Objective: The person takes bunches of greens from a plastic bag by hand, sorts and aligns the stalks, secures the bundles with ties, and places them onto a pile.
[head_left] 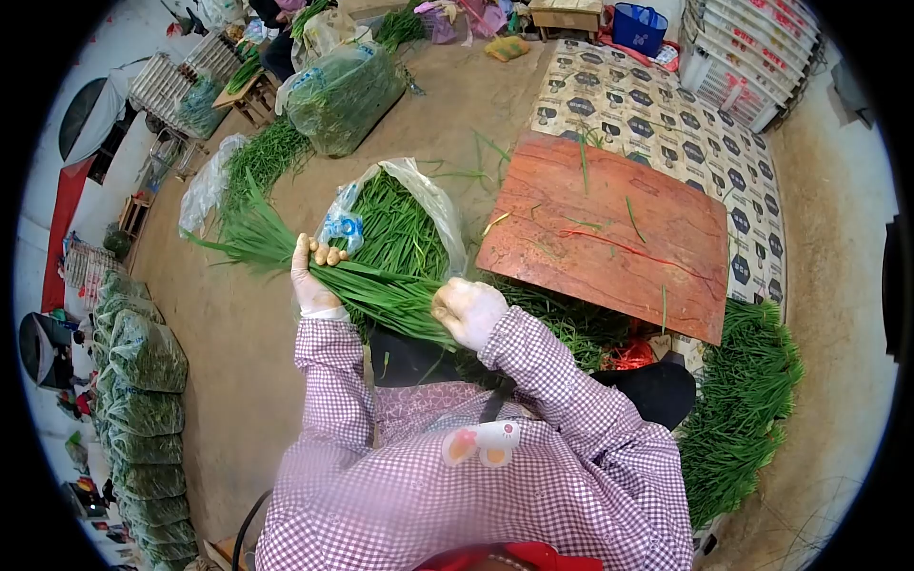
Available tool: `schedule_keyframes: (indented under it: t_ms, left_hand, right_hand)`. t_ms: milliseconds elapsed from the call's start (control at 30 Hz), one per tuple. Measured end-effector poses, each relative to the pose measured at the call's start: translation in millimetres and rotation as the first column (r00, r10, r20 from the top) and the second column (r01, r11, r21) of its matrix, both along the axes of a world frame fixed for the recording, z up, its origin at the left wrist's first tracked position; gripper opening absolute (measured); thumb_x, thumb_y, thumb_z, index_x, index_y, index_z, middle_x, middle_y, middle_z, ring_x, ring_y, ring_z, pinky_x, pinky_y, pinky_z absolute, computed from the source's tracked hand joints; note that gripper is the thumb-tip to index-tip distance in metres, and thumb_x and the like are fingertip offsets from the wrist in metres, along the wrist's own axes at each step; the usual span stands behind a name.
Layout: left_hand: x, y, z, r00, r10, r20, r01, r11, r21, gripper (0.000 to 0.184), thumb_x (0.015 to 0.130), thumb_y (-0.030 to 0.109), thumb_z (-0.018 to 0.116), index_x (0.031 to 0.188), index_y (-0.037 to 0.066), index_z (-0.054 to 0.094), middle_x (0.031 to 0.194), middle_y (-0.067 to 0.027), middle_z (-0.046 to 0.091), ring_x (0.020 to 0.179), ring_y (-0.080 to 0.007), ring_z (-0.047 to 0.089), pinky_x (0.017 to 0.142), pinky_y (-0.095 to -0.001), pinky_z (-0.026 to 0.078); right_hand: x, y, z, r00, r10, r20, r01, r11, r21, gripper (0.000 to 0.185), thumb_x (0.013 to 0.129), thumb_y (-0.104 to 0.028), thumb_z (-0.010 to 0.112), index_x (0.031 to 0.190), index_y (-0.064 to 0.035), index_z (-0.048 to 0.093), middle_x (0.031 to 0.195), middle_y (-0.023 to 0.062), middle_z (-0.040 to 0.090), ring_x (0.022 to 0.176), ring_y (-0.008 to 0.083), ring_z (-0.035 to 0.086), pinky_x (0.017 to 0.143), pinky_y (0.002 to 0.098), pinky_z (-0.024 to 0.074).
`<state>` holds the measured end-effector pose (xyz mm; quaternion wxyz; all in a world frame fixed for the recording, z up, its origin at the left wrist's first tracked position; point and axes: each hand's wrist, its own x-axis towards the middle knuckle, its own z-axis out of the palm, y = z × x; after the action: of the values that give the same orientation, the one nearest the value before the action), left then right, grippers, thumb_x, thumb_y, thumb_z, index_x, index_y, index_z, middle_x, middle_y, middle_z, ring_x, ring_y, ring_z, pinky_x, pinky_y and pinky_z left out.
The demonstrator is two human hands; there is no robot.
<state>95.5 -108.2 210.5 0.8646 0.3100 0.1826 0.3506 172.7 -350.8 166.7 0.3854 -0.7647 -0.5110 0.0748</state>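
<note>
A bunch of long green garlic chives (390, 297) lies slantwise across my lap, held between both hands. My left hand (312, 271) wraps round it near the leafy end, where the tips fan out to the left. At the other end, my right hand (466, 309) is closed on the bunch, its fingertips mostly turned out of sight. Just beyond the bunch stands an open clear plastic bag (433, 195) filled with more chives. To the right of my right hand is a reddish wooden board (609, 233), with loose blades scattered on it.
A big heap of chives (743, 409) lies at my right, with red ties (630, 355) under the board's near edge. Filled bags (148, 352) are stacked along the left. Ahead stand a large stuffed bag (347, 95), white crates (747, 57) and a blue basket (640, 27).
</note>
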Motion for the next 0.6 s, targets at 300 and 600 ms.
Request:
schedule_keyframes:
  t_ms: [300,600]
  left_hand:
    - [-5.4,7.8,-20.5,0.998,-0.06,0.009,0.06,0.996,-0.066,0.026,0.09,0.029,0.061,0.073,0.015,0.048,0.057,0.0054,0.042,0.056,-0.0105,0.045,0.066,-0.0295,0.044]
    - [-10.7,27.0,-13.1,0.988,0.089,0.13,-0.074,0.991,-0.114,0.024,0.091,0.024,0.06,0.073,0.013,0.049,0.055,0.0057,0.04,0.052,-0.008,0.043,0.059,-0.0253,0.045]
  right_hand:
    - [23.0,-46.3,-5.8,0.779,0.439,-0.447,-0.5,0.866,-0.021,0.022,0.085,-0.023,0.061,0.091,-0.0024,0.06,0.085,0.0135,0.06,0.081,0.0269,0.059,0.073,0.0365,0.0465]
    - [23.2,-112.9,-35.9,0.767,0.242,-0.594,-0.602,0.593,-0.535,0.035,0.081,-0.034,0.065,0.1,-0.0047,0.064,0.095,0.0143,0.066,0.088,0.0267,0.063,0.078,0.0379,0.0487]
